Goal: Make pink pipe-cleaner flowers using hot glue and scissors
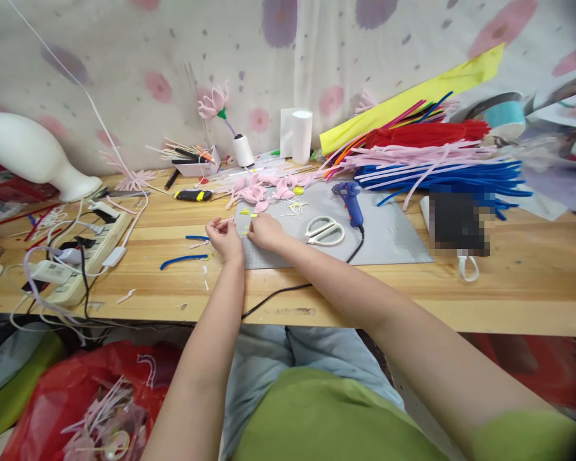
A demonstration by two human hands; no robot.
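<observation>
Over the left edge of the grey mat (pixel 384 240), my left hand (pixel 224 239) is closed in a pinch with a thin pale pink strand at its fingertips. Close beside it, my right hand (pixel 267 232) has its fingers curled together at the mat, among small yellow bits (pixel 244 212); what it grips is hidden. Pink fuzzy petals (pixel 254 192) lie just beyond both hands. White-handled scissors (pixel 325 231) and a blue glue gun (pixel 351 203) rest on the mat to the right. Blue pipe cleaner pieces (pixel 183 260) lie left of my left hand.
Bundles of pink (pixel 403 155) and blue pipe cleaners (pixel 441 176) are piled at the back right. A utility knife (pixel 192 195) and a finished pink flower (pixel 214 102) stand toward the back. A power strip (pixel 91 256) with tangled cables sits left. The glue gun's cord (pixel 278 292) crosses the front.
</observation>
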